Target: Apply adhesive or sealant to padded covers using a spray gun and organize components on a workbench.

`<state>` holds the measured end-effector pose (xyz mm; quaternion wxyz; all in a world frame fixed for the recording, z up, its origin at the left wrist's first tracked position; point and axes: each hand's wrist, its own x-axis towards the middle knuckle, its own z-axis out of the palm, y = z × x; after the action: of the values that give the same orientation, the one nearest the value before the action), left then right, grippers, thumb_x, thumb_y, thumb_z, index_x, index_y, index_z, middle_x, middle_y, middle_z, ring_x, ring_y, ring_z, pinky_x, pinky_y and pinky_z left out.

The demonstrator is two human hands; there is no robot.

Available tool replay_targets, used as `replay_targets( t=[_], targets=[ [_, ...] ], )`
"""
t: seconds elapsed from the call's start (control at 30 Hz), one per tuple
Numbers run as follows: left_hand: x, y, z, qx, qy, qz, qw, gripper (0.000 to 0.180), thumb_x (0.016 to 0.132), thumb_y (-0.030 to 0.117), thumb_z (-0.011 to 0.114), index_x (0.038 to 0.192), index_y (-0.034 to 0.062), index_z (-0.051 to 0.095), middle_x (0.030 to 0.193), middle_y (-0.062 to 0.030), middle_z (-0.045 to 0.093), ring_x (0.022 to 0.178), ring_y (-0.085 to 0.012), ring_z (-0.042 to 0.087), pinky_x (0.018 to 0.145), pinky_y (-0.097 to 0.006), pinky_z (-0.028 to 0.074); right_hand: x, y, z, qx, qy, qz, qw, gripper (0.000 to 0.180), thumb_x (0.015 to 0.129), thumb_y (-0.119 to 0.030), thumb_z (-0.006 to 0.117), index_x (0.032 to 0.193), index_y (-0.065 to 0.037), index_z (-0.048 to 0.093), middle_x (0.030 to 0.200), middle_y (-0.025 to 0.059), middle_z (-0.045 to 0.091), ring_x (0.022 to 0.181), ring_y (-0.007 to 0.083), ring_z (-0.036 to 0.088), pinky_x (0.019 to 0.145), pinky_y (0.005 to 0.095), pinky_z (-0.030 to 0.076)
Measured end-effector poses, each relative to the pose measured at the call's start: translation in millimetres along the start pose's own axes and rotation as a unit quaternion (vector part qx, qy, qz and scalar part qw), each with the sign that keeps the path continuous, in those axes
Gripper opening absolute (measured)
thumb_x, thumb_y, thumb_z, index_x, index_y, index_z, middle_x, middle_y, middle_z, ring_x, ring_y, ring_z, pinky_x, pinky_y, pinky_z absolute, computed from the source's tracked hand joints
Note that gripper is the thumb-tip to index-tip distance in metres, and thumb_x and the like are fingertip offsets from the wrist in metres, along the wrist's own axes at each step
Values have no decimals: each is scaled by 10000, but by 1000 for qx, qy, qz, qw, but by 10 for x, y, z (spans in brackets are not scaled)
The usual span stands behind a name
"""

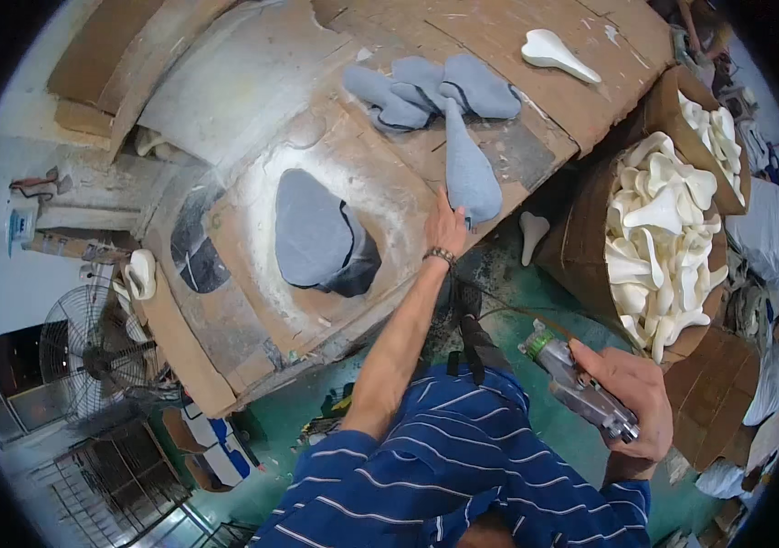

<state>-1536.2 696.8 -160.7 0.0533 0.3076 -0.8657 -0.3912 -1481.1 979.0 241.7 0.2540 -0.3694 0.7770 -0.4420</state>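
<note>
My left hand (pixel 445 234) is at the wide end of a grey, saddle-shaped cover (pixel 473 178), its fingers along the edge as if pinching it. The cover's narrow nose points away from me and meets a pile of similar grey covers with dark edges (pixel 417 91). In my right hand (pixel 636 397), held out over the floor to the right, is a spray gun (pixel 579 379) with a green part at its front. Left of my left hand, more grey covers (pixel 315 228) with black undersides lie on a whitened patch of the table.
Cardboard covers the worktable (pixel 389 201). One white bicycle saddle shell (pixel 558 55) lies at its far right. Large cartons of white shells (pixel 663 237) stand to the right, with a loose shell (pixel 533 236) beside the table. A fan (pixel 97 347) stands at the left.
</note>
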Motion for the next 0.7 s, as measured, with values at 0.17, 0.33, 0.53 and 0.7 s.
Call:
replay_targets(
  t=[0.17,0.33,0.53,0.7],
  targets=[
    [-171,58,-47,17,166,78,983,634,884,122,721,1468,66,481,1293,-244,606,1225,-406,576,1059,-523,415,268,-38,114,-15,-22,21,999,742,640,-65,676,1367,72,627,873,190,682,779,360,678,739,374,531],
    [-243,-132,-248,-83,48,74,993,534,912,61,651,1428,70,515,1335,-206,581,1172,-418,594,968,-515,473,547,-133,394,-55,-7,-22,998,762,611,-80,667,1352,91,628,836,186,664,746,341,667,717,353,513],
    [-1202,-360,-628,-149,95,142,974,447,982,88,538,1427,64,513,1343,-185,568,1129,-412,614,918,-511,516,765,-532,637,-87,-1,-17,996,663,720,-158,827,1334,31,662,953,168,733,820,265,708,780,310,518],
    [-2043,-1576,-976,-181,-36,25,982,278,977,160,583,1228,82,674,1122,-167,702,1026,-400,666,886,-474,538,845,-970,1027,-115,-8,-60,992,667,712,-138,824,1339,24,662,952,166,729,820,265,706,780,315,515]
  ],
)
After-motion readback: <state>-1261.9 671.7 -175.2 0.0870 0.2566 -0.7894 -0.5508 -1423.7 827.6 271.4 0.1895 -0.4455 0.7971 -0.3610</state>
